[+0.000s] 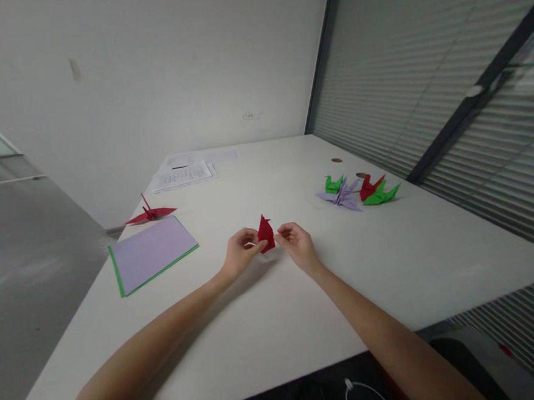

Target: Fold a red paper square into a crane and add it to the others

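A small folded piece of red paper (265,233) stands just above the white table (266,322) in the middle of the view. My left hand (241,252) pinches its left lower side with thumb and forefinger. My right hand (296,242) pinches its right side, fingers curled. Both forearms reach in from the near edge.
A stack of lilac and green paper sheets (150,254) lies to the left, a finished red paper crane (150,213) beyond it. A group of green, lilac and red folded cranes (356,192) sits at the right. Printed white sheets (183,175) lie at the far end. Window blinds run along the right.
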Tool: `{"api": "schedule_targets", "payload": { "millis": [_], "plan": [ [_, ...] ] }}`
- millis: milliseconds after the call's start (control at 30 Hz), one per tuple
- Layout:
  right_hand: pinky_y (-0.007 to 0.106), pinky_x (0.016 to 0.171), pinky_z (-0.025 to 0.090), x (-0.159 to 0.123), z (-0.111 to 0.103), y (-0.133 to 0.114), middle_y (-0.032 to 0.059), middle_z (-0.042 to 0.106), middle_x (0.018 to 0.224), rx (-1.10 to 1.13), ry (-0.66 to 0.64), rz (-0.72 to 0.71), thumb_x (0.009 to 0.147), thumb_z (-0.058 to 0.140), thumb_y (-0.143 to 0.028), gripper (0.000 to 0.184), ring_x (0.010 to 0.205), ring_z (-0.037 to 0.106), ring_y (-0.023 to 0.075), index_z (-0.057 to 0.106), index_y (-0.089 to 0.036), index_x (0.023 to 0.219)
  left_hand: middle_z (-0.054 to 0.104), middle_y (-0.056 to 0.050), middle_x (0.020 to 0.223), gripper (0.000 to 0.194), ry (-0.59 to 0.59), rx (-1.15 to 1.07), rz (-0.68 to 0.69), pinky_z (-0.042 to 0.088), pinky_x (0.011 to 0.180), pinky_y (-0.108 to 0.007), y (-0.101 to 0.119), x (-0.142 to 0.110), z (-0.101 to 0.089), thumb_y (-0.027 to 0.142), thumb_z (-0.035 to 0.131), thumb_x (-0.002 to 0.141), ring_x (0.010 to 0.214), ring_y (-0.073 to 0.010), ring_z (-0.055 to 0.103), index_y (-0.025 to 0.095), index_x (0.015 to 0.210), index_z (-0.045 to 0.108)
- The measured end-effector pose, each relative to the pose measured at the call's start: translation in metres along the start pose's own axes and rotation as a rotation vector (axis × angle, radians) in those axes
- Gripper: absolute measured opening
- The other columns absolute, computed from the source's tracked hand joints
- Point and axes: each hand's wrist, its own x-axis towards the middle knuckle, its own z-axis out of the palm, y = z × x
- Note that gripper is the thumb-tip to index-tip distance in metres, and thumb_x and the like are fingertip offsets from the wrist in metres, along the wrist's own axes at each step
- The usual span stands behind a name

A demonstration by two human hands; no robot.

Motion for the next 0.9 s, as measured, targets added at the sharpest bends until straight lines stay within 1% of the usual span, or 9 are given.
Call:
{"api": "schedule_targets", "payload": {
  "millis": [67, 100, 200, 367, 600, 667, 800, 900],
  "plan": [
    [0.026, 0.060, 0.045, 0.000, 0.000, 0.000, -0.0009, 0.060, 0.070, -0.009, 0.015, -0.007, 0.071, 0.072, -0.039, 0.025, 0.063, 0.056, 0.0137, 0.057, -0.021, 0.078, 0.062, -0.001, 0.075, 0.023, 0.030, -0.002, 0.009, 0.047, 0.061, -0.024, -0.001, 0.001, -0.001, 0.028, 0.076, 0.066, 0.065, -0.0108, 0.057, 0.015, 0.078, 0.062],
    [0.026, 0.060, 0.045, 0.000, -0.001, 0.000, -0.0012, 0.059, 0.068, -0.015, 0.003, -0.007, 0.071, 0.071, -0.039, 0.024, 0.062, 0.055, 0.0135, 0.056, -0.021, 0.076, 0.062, -0.001, 0.074, 0.023, 0.036, -0.001, 0.009, 0.047, 0.061, -0.024, -0.001, 0.001, -0.001, 0.028, 0.076, 0.066, 0.065, -0.0109, 0.057, 0.015, 0.078, 0.062],
    [0.028, 0.063, 0.045, -0.001, 0.000, -0.003, 0.0002, 0.061, 0.066, -0.040, -0.080, 0.004, 0.074, 0.068, -0.041, 0.024, 0.064, 0.056, 0.0144, 0.059, -0.019, 0.070, 0.062, -0.001, 0.074, 0.023, 0.027, 0.002, 0.004, 0.046, 0.059, -0.023, 0.000, 0.000, -0.001, 0.028, 0.076, 0.065, 0.066, -0.0110, 0.057, 0.015, 0.078, 0.062],
    [0.030, 0.069, 0.047, -0.004, 0.001, -0.006, 0.0029, 0.067, 0.073, -0.059, -0.168, 0.009, 0.077, 0.066, -0.042, 0.024, 0.071, 0.061, 0.0168, 0.065, -0.018, 0.075, 0.063, -0.001, 0.073, 0.024, 0.015, 0.013, -0.006, 0.045, 0.058, -0.023, 0.003, -0.002, 0.000, 0.030, 0.077, 0.065, 0.066, -0.0115, 0.058, 0.015, 0.076, 0.062],
    [0.031, 0.072, 0.048, -0.004, 0.001, -0.004, 0.0043, 0.070, 0.081, -0.066, -0.217, 0.008, 0.078, 0.066, -0.042, 0.023, 0.077, 0.063, 0.0180, 0.067, -0.019, 0.081, 0.063, -0.002, 0.073, 0.026, 0.003, 0.046, 0.005, 0.044, 0.058, -0.024, 0.002, -0.002, 0.000, 0.032, 0.078, 0.064, 0.066, -0.0127, 0.058, 0.015, 0.077, 0.063],
    [0.031, 0.072, 0.048, -0.005, 0.001, -0.003, 0.0048, 0.070, 0.083, -0.063, -0.232, 0.010, 0.078, 0.066, -0.042, 0.024, 0.078, 0.064, 0.0182, 0.067, -0.019, 0.083, 0.063, -0.002, 0.073, 0.026, -0.015, 0.079, 0.019, 0.044, 0.059, -0.024, 0.004, -0.002, 0.000, 0.033, 0.078, 0.064, 0.065, -0.0126, 0.058, 0.015, 0.076, 0.063],
    [0.032, 0.072, 0.049, -0.005, 0.001, -0.004, 0.0063, 0.071, 0.085, -0.020, -0.270, 0.027, 0.077, 0.067, -0.044, 0.027, 0.080, 0.065, 0.0194, 0.067, -0.018, 0.086, 0.062, -0.002, 0.074, 0.021, -0.087, 0.169, 0.081, 0.044, 0.060, -0.025, 0.010, -0.005, 0.002, 0.031, 0.075, 0.068, 0.065, -0.0123, 0.056, 0.015, 0.075, 0.063],
    [0.033, 0.071, 0.050, -0.004, 0.001, -0.004, 0.0066, 0.070, 0.083, -0.004, -0.243, 0.040, 0.074, 0.069, -0.044, 0.029, 0.078, 0.065, 0.0202, 0.066, -0.018, 0.086, 0.062, -0.003, 0.079, 0.012, -0.144, 0.236, 0.168, 0.045, 0.063, -0.025, 0.013, -0.007, 0.003, 0.028, 0.069, 0.074, 0.071, -0.0132, 0.058, 0.017, 0.078, 0.065]
  ]
}}
